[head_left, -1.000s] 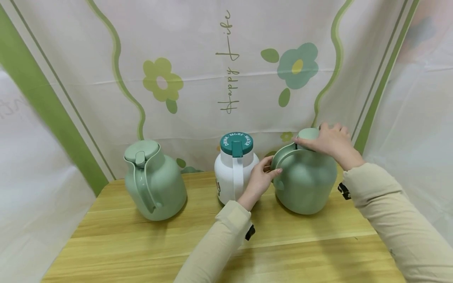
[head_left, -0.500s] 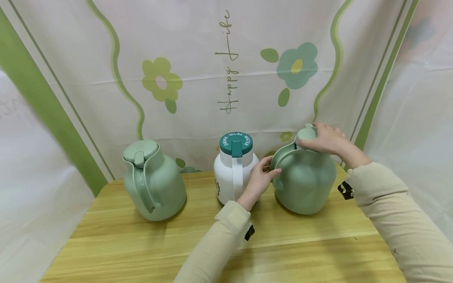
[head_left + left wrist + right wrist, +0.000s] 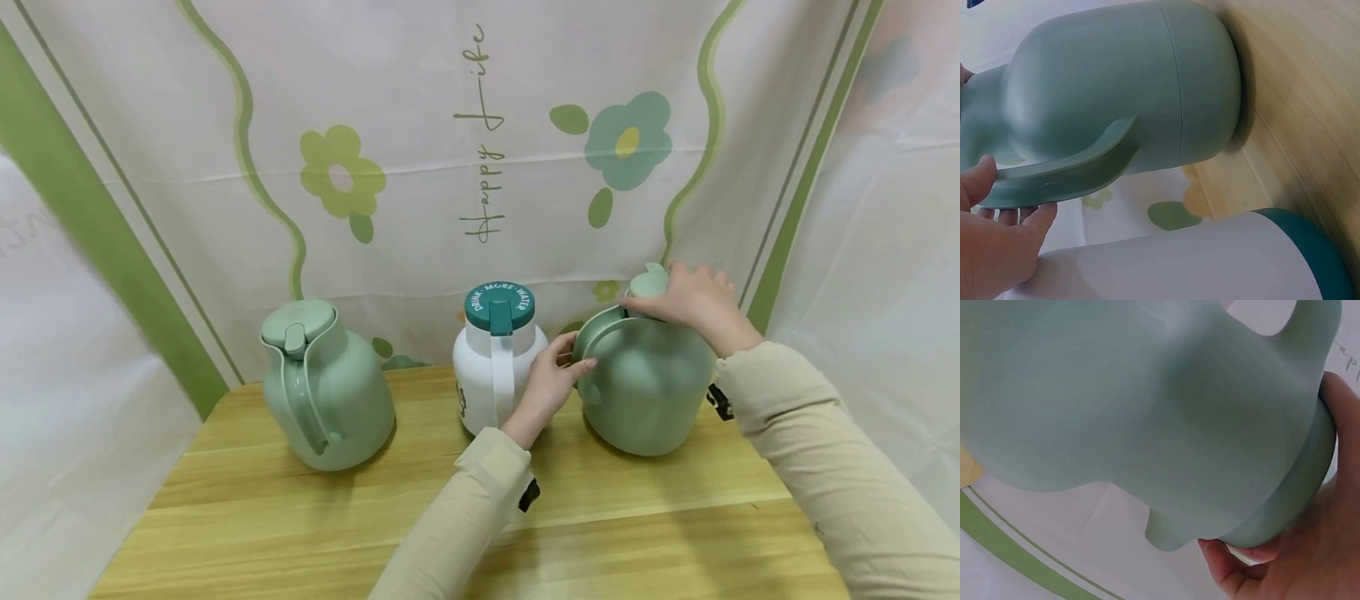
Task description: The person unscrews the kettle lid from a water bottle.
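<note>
On the right of the table stands a sage-green vacuum jug [image 3: 648,396], upright, its handle [image 3: 1060,178] turned toward the left. My left hand [image 3: 551,379] holds that handle near its top, thumb on one side and fingers on the other. Over the jug's mouth, my right hand [image 3: 697,304] grips the round green lid [image 3: 649,285] from above. In the right wrist view, the thumb and fingers [image 3: 1222,565] spread to opposite sides of the lid [image 3: 1285,506], and the small spout [image 3: 1169,532] shows below the rim.
A white jug [image 3: 472,367] with a dark green lid [image 3: 500,307] stands close beside my left hand. Farther left is another sage-green jug [image 3: 345,400], lidded. The wooden table [image 3: 300,533] ends at a printed curtain [image 3: 420,208] behind them.
My right hand twists back and forth on the lid, its wrist swinging right and then back left. A small tab has come into view at the lid's far side. The left hand keeps its hold.
</note>
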`<state>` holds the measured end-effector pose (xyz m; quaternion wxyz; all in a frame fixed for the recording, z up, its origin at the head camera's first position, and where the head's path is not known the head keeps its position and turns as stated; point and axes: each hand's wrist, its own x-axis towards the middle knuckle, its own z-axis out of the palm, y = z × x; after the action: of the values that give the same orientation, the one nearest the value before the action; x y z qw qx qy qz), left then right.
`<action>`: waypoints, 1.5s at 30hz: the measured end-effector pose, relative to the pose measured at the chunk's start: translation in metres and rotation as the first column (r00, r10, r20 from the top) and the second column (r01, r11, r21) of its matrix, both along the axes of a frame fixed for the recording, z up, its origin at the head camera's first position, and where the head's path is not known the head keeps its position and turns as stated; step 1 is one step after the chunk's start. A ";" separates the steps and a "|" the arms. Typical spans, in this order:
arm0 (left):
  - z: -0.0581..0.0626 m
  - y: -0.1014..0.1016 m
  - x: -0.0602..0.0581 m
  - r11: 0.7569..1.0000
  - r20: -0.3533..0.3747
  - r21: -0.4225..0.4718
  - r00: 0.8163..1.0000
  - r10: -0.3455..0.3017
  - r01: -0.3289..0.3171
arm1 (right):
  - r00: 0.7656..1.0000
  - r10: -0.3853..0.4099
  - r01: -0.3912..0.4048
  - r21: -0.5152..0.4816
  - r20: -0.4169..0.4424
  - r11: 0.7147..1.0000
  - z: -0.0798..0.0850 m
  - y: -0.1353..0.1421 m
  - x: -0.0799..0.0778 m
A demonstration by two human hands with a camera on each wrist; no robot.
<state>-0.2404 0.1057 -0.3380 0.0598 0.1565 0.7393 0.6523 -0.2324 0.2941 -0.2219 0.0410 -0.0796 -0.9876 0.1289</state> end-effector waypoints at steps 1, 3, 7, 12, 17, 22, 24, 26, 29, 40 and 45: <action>0.000 0.000 0.000 1.000 -0.001 0.001 1.000 -0.001 0.001 | 1.000 0.007 -0.007 -0.005 0.004 1.000 0.001 0.001 0.000; 0.000 0.000 0.000 1.000 -0.003 0.000 1.000 -0.002 0.002 | 1.000 0.024 -0.024 -0.015 0.016 1.000 0.002 0.003 -0.001; 0.000 0.000 0.001 1.000 -0.006 -0.003 1.000 -0.002 0.002 | 0.996 0.086 -0.085 -0.041 0.037 0.996 0.004 0.007 -0.003; 0.000 0.000 0.000 1.000 0.001 -0.003 1.000 0.002 -0.002 | 0.984 0.167 -0.161 -0.079 0.070 0.984 0.007 0.009 -0.005; 0.001 0.000 0.000 1.000 0.002 -0.002 1.000 0.003 -0.003 | 0.977 0.194 -0.187 -0.084 0.091 0.979 0.006 0.010 -0.007; 0.001 0.000 0.000 1.000 -0.002 -0.002 1.000 0.002 -0.002 | 0.989 0.135 -0.130 -0.080 0.066 0.988 0.003 0.006 -0.007; 0.001 0.000 0.000 1.000 -0.004 -0.003 1.000 0.002 -0.002 | 0.994 0.089 -0.085 -0.073 0.064 0.994 0.002 0.005 -0.006; 0.001 0.001 -0.001 1.000 -0.004 -0.004 1.000 0.001 -0.001 | 0.997 0.047 -0.044 -0.054 0.063 0.998 0.001 0.004 -0.005; 0.001 0.001 -0.001 1.000 -0.003 -0.003 1.000 0.004 -0.004 | 0.998 0.008 -0.007 -0.020 0.061 1.000 0.001 0.002 -0.002; 0.001 0.001 0.001 1.000 0.012 0.001 1.000 0.002 -0.002 | 0.993 0.053 -0.059 0.061 0.101 0.996 0.010 0.000 -0.001; 0.002 0.000 0.001 1.000 0.007 -0.002 1.000 0.007 -0.007 | 0.982 0.145 -0.151 0.039 0.122 0.988 0.014 0.002 -0.003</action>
<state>-0.2392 0.1059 -0.3361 0.0605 0.1515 0.7402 0.6523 -0.2349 0.2956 -0.2081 -0.0255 -0.0123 -0.9943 0.1030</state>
